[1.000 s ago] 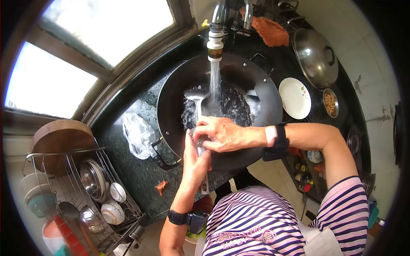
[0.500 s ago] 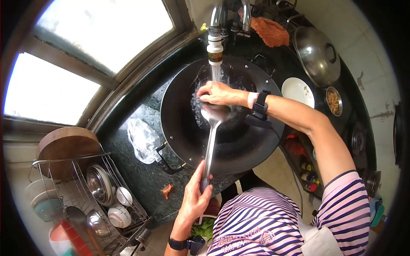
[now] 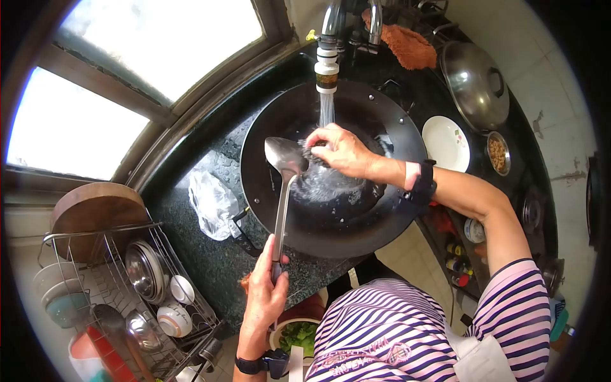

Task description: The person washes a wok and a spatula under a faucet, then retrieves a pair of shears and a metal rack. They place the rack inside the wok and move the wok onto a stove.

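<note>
Steel ladle [image 3: 282, 197] is in L hand [image 3: 264, 293], gripped near the handle's end; L fingers wrapped round it, thumb on the near side. Handle runs up over the wok's near-L rim; ladle head sits inside the wok [image 3: 388, 219], L of centre, tilted, shiny face partly visible.

R hand [image 3: 344, 151] is in the wok too, just R of the ladle head, below the tap [image 3: 327, 75]. R fingers curled in, tips bent toward palm; can't tell if they're pinching sth, water + dark bkgd hide it. Can't tell re: contact w/ ladle either.

Water stream [image 3: 326, 109] drops from the tap's white nozzle right behind R hand; splashy, foamy water spread over wok bottom.

Surroundings: wok is over the dk green tabletop [image 3: 197, 261]. Clear plastic bag [image 3: 213, 205] L of wok, next to its L handle. R side: white plate [image 3: 445, 145] w/ floral mark near the rim, small metal bowl [image 3: 498, 154] w/ brown bits, big domed lid [image 3: 474, 86] further back. Orange cloth [image 3: 407, 46] back R, near tap. Dish rack [image 3: 156, 226] far L, w/ bowls etc. Green leaves [image 3: 298, 334] in a container below, by L wrist.
</note>
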{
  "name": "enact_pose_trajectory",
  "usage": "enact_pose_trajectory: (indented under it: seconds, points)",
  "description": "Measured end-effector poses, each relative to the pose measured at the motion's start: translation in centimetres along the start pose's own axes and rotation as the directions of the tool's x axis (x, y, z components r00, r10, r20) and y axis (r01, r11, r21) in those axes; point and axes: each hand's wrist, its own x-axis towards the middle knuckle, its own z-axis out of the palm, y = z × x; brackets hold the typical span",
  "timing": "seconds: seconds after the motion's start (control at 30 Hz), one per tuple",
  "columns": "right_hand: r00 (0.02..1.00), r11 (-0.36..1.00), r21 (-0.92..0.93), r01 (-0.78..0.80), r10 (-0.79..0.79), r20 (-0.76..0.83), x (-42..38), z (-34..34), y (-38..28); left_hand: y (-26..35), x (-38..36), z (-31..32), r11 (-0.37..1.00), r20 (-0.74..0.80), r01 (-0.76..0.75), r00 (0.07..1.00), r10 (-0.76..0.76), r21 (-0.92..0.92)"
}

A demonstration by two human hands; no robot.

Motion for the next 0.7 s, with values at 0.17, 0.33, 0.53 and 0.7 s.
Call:
enact_pose_trajectory:
  seconds: [0.17, 0.33, 0.53, 0.7]
  points:
    - [0.987, 0.967, -0.207, 0.148, -0.158, -0.033, 0.1, 1.1, -0.5, 0.3, 0.7, -0.2, 0.999, 0.037, -0.019, 0.999, 0.017, 0.042]
    - [0.965, 0.937, -0.23, 0.261, -0.259, 0.042, 0.9, 1.9, -0.8, -0.2, 0.8, 0.9, 0.987, 0.099, -0.145, 0.986, 0.137, 0.074]
    - [0.99, 0.872, -0.49, -0.009, 0.077, 0.119, 2.8, -0.2, 6.8, 1.3, 0.3, -0.4, 0.846, 0.108, 0.23, 0.973, -0.204, -0.481]
    - [0.988, 0.754, -0.64, -0.15, 0.085, -0.131, 2.5, 0.8, 10.6, -0.3, 3.0, 0.6, -0.02, 0.399, 0.402, 0.9, -0.176, -0.915]
